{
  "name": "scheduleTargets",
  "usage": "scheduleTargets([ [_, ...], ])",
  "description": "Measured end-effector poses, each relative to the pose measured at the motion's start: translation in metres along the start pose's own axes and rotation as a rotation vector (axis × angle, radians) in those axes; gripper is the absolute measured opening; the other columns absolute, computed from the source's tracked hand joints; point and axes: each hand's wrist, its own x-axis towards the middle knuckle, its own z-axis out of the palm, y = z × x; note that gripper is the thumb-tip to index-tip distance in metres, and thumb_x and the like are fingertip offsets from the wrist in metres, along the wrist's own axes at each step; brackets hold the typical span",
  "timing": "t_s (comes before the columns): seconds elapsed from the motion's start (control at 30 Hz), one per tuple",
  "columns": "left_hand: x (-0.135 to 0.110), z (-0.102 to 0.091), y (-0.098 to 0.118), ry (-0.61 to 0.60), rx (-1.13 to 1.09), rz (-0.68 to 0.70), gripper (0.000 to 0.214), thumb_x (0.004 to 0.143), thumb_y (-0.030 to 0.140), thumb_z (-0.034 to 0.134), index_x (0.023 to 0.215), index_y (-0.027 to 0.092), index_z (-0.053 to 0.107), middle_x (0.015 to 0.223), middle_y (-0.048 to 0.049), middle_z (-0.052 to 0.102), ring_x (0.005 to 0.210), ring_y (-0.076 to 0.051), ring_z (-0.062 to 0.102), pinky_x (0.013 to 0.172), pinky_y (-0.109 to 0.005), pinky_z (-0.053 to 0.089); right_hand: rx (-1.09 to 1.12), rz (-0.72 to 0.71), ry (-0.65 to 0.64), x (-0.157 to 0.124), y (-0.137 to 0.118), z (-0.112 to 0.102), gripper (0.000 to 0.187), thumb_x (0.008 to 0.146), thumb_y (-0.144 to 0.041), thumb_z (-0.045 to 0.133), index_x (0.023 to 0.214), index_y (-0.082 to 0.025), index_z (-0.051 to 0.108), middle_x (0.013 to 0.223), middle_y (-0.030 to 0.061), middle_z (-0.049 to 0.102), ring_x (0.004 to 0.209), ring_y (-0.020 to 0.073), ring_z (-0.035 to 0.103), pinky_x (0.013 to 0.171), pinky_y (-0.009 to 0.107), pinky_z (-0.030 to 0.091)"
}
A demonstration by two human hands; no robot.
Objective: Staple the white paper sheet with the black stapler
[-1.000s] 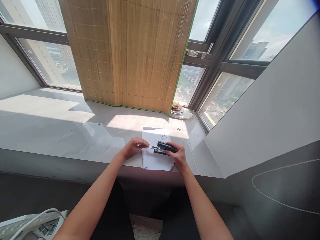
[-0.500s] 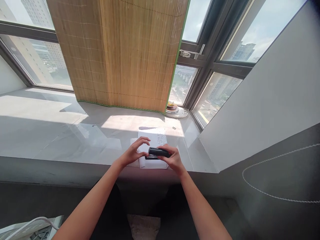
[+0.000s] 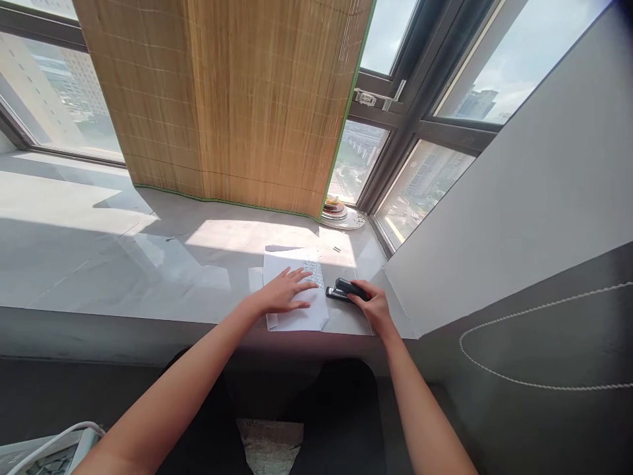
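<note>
My left hand (image 3: 287, 290) rests with fingers spread on the white sheets of paper (image 3: 297, 320), which lie near the front edge of the sill. A printed grid shows on the paper just beyond my fingertips. To the right of the paper, my right hand (image 3: 372, 305) grips the rear end of a black stapler (image 3: 341, 290). Its front end points left, toward the paper, and its upper arm stands raised from the base. Two small staple strips (image 3: 337, 249) lie on the sill beyond the stapler.
The pale sill (image 3: 198, 277) runs along the window. A bamboo blind (image 3: 237, 99) with green edging hangs over the glass. Stacked plates (image 3: 341, 216) stand in the right corner. A white cord (image 3: 494, 369) loops at the right, and a wall slopes in beside it.
The stapler has moved right and down, from above the paper to the sill beside it. My left hand has left the stapler's side and spread onto the paper. The view has shifted slightly.
</note>
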Motion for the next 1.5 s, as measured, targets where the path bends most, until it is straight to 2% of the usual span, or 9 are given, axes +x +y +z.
scheduleTargets([
  [0.13, 0.009, 0.006, 0.0, -0.111, -0.014, 0.018, 0.068, 0.094, 0.066, 0.065, 0.157, 0.046, 0.051, 0.17, -0.01, 0.041, 0.157, -0.045, 0.035, 0.123, -0.073, 0.023, -0.051, -0.091, -0.057, 0.012, -0.009, 0.019, 0.032, 0.084, -0.034, 0.078, 0.113, -0.022, 0.08, 0.111, 0.0077, 0.079, 0.102, 0.0283, 0.073, 0.096, 0.046, 0.058],
  [0.27, 0.005, 0.007, -0.001, -0.107, -0.023, 0.008, 0.067, 0.095, 0.069, 0.061, 0.158, 0.05, 0.048, 0.174, -0.0081, 0.035, 0.158, -0.046, 0.032, 0.124, -0.074, 0.017, -0.212, -0.27, -0.044, 0.017, -0.013, 0.03, 0.035, 0.093, -0.025, 0.067, 0.126, -0.026, 0.076, 0.115, 0.007, 0.077, 0.107, 0.0289, 0.068, 0.099, 0.049, 0.054],
  [0.4, 0.006, 0.01, 0.004, -0.106, -0.033, 0.0, 0.067, 0.095, 0.067, 0.063, 0.158, 0.047, 0.05, 0.175, -0.0092, 0.032, 0.16, -0.046, 0.027, 0.124, -0.075, 0.015, -0.417, -0.395, -0.092, 0.016, -0.019, 0.039, 0.045, 0.101, -0.02, 0.054, 0.142, -0.032, 0.069, 0.121, 0.007, 0.073, 0.109, 0.0294, 0.065, 0.101, 0.051, 0.049],
  [0.53, 0.01, 0.015, 0.008, -0.086, -0.057, -0.007, 0.063, 0.096, 0.062, 0.065, 0.155, 0.043, 0.055, 0.176, -0.0099, 0.029, 0.161, -0.048, 0.024, 0.123, -0.08, 0.009, -0.55, -0.427, -0.122, 0.014, -0.023, 0.044, 0.051, 0.104, -0.018, 0.049, 0.151, -0.033, 0.062, 0.125, 0.0098, 0.07, 0.112, 0.0318, 0.062, 0.103, 0.052, 0.047],
  [0.77, 0.01, 0.009, 0.013, -0.21, 0.025, -0.04, 0.066, 0.102, 0.066, 0.052, 0.163, 0.042, 0.042, 0.18, -0.0112, 0.014, 0.164, -0.046, 0.015, 0.121, -0.082, 0.005, -0.616, -0.532, -0.114, 0.016, -0.019, 0.048, 0.059, 0.104, -0.012, 0.046, 0.157, -0.034, 0.054, 0.126, 0.0101, 0.066, 0.108, 0.0299, 0.058, 0.098, 0.048, 0.05],
  [1.07, 0.012, 0.006, 0.016, -0.225, 0.073, -0.043, 0.068, 0.102, 0.067, 0.049, 0.164, 0.042, 0.04, 0.18, -0.0122, 0.016, 0.164, -0.046, 0.015, 0.121, -0.081, 0.007, -0.701, -0.541, -0.125, 0.016, -0.018, 0.05, 0.059, 0.104, -0.01, 0.045, 0.158, -0.034, 0.053, 0.126, 0.01, 0.066, 0.111, 0.0297, 0.059, 0.095, 0.045, 0.048],
  [1.5, 0.012, 0.004, 0.017, -0.235, 0.069, -0.054, 0.068, 0.101, 0.066, 0.051, 0.164, 0.042, 0.04, 0.179, -0.0114, 0.021, 0.163, -0.047, 0.016, 0.121, -0.083, 0.009, -0.805, -0.524, -0.163, 0.015, -0.023, 0.052, 0.057, 0.102, -0.008, 0.047, 0.151, -0.033, 0.06, 0.129, 0.008, 0.068, 0.116, 0.0281, 0.057, 0.101, 0.045, 0.04],
])
